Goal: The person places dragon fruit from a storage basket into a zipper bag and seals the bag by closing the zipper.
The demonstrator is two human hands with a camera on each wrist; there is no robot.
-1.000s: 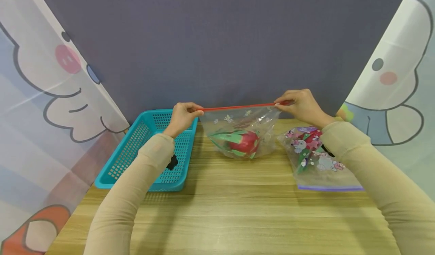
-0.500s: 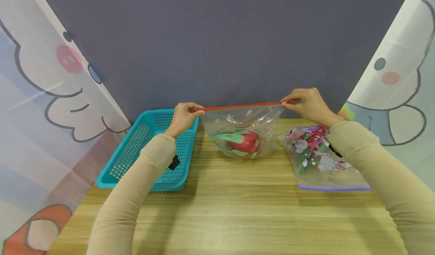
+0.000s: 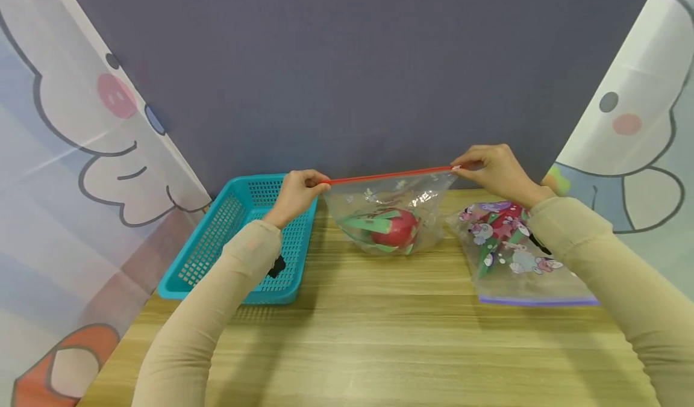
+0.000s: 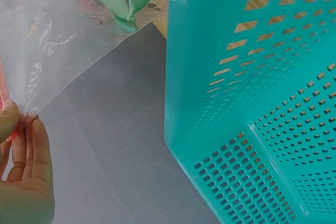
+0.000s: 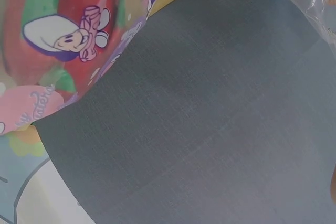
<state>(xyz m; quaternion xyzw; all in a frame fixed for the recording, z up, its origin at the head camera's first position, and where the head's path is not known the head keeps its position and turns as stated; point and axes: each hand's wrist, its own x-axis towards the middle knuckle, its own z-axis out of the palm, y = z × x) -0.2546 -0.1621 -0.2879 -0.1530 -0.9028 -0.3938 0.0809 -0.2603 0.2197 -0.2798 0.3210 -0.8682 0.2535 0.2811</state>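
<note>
A clear zip bag with a red zip strip hangs between both hands in the head view. Inside it is a red dragon fruit with green scales. My left hand pinches the strip's left end; in the left wrist view the left hand has thumb and fingers on that corner. At the right end my right hand pinches the strip by a small white slider. Only a sliver of the right hand enters the right wrist view.
A teal basket stands left, a black item in it partly hidden by the left arm. Right lies a printed bag with a purple strip, holding red and green things. A grey panel rises behind the wooden table.
My right hand has slid a little to the right along the red strip, to its end. The left hand has dropped slightly, still pinching the corner. The bag's strip now slopes more.
</note>
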